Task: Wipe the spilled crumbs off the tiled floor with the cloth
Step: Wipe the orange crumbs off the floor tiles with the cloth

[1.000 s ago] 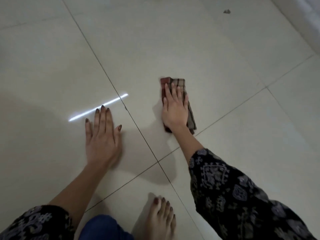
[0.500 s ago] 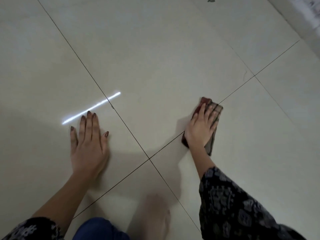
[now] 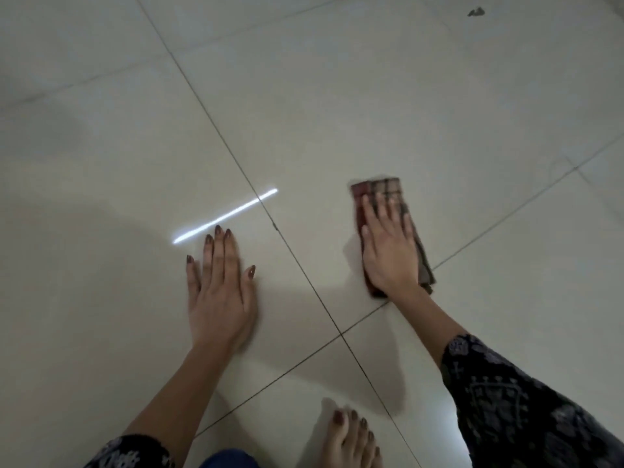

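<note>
A folded checked cloth (image 3: 385, 186), dark red and brown, lies flat on the pale tiled floor (image 3: 371, 96). My right hand (image 3: 388, 246) presses down on it with the fingers stretched along its length; only the cloth's far end and right edge show. My left hand (image 3: 219, 285) rests flat on the tile to the left, palm down, fingers spread, holding nothing. A small dark crumb (image 3: 475, 11) lies far off at the top right. No other crumbs are plain to see near the cloth.
Dark grout lines cross just below and between my hands. A bright streak of reflected light (image 3: 224, 216) lies by my left fingertips. My bare foot (image 3: 349, 440) is at the bottom edge, and patterned dark sleeves cover both forearms.
My right hand slid the cloth to the right and toward me, then back to the left and away from me. My left hand stayed planted on the tile.
</note>
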